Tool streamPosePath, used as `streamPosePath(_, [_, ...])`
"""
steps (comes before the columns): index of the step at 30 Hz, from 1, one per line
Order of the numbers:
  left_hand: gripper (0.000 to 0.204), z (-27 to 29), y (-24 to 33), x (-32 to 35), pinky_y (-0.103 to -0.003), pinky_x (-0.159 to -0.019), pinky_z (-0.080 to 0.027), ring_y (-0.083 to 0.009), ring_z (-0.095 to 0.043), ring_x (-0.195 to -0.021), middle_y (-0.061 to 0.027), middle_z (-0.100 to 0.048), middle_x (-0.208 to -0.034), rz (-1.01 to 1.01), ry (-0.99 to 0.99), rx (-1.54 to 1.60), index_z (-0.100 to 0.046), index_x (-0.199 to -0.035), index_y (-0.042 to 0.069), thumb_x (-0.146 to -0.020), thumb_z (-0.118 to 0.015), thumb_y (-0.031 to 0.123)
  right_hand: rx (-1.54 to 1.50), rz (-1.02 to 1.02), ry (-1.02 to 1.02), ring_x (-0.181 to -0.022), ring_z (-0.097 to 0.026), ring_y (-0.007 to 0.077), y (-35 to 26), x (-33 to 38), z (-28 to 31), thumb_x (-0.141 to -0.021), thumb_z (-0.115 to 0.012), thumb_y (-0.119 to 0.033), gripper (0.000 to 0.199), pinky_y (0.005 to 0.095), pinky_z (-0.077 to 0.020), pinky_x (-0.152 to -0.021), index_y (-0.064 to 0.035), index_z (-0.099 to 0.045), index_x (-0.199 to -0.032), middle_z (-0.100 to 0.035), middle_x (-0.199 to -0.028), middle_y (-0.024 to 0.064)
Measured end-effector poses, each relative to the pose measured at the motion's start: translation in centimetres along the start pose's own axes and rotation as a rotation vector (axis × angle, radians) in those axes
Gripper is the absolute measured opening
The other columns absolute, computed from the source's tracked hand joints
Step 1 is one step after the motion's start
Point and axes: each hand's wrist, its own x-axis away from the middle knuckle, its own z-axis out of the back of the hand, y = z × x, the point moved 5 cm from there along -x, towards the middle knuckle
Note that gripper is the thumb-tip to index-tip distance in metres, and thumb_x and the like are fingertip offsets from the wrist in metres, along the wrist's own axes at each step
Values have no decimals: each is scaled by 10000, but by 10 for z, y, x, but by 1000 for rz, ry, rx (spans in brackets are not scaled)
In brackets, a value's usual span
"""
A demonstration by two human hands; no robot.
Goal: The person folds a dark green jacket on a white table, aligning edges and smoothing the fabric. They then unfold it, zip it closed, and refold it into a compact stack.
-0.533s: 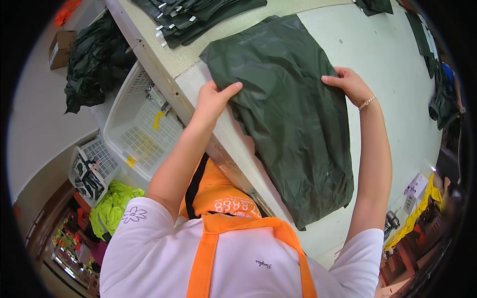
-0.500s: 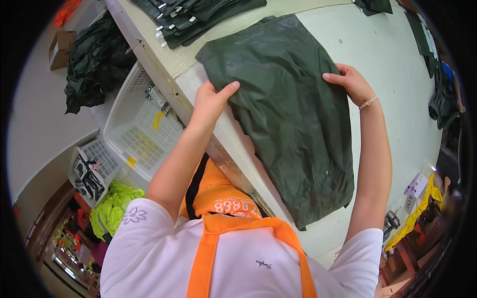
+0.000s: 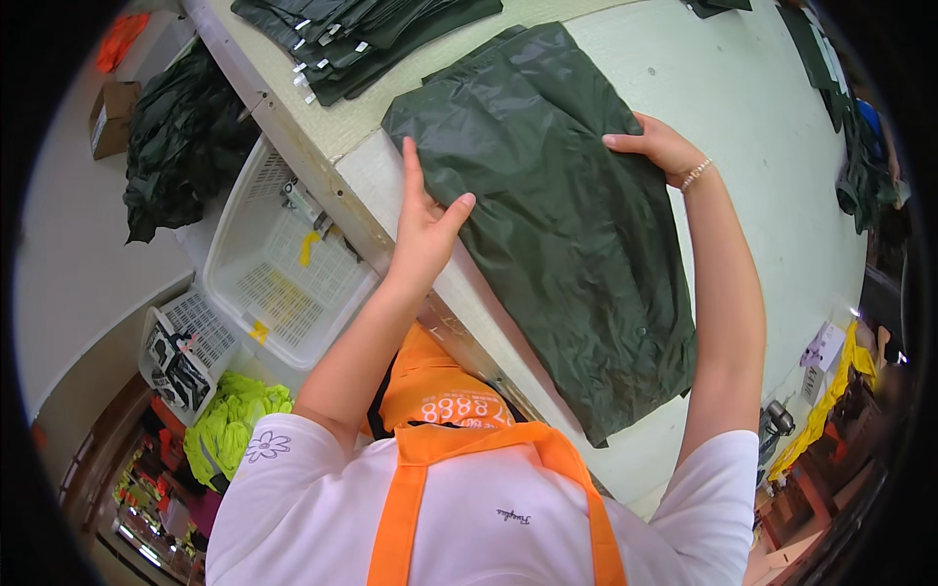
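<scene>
Left hand: the left hand point(image 3: 427, 230) is at the near-side edge of the cloth, thumb and forefinger parted in a wide V rather than closed together; its other fingers are mostly hidden.
Right hand: the right hand point(image 3: 657, 151) grasps the opposite edge of the garment, thumb lying on top and the other fingers tucked out of sight beneath.
Green garment: the dark green garment point(image 3: 557, 225) lies between the two hands on the table, its wide end beyond them and its narrower end running back toward the body, creased all over.
Wrist: a pale beaded bracelet point(image 3: 696, 176) sits just behind the right hand's grip.
Table: the white table point(image 3: 752, 107) stretches out to the right of the right hand.
Stack: a pile of dark green garments point(image 3: 376, 39) with small white tags lies beyond the left hand.
Large basket: a white plastic basket point(image 3: 220, 254) stands left of the left hand, below the table edge, with yellow strips in it.
Dark heap: a bunched dark green heap point(image 3: 186, 137) is farther out beyond that basket, and a brown box point(image 3: 115, 117) is just beside it.
Bright cloth: lime-yellow cloth point(image 3: 234, 425) is below and left of the left hand, near a smaller white basket point(image 3: 200, 327).
Apron: the orange apron point(image 3: 425, 386) hangs behind both hands.
</scene>
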Motion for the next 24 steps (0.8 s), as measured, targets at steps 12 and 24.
streamPosePath(12, [745, -17, -7, -3, -244, -1017, -294, -155, -345, -1298, -116, -268, -1496, -75, -247, 161, -165, -1503, 127, -874, -540, -8, 75, 133, 124, -1058, -570, 198, 0, -1, -4, -700, -795, -186, 671, 331, -426, -960, -6, -505, -1278, -615, -1164, 88])
streamPosePath(24, [650, -26, -5, -7, -255, -985, -374, -140, -469, -1197, -115, -443, -1388, 21, -50, -55, -354, -1413, -1, -810, -590, -63, 381, 448, 49, -1231, -454, 173, -34, 31, -17, -758, -622, 68, 797, 288, -359, -1034, -161, -317, -1457, -445, -1408, 89])
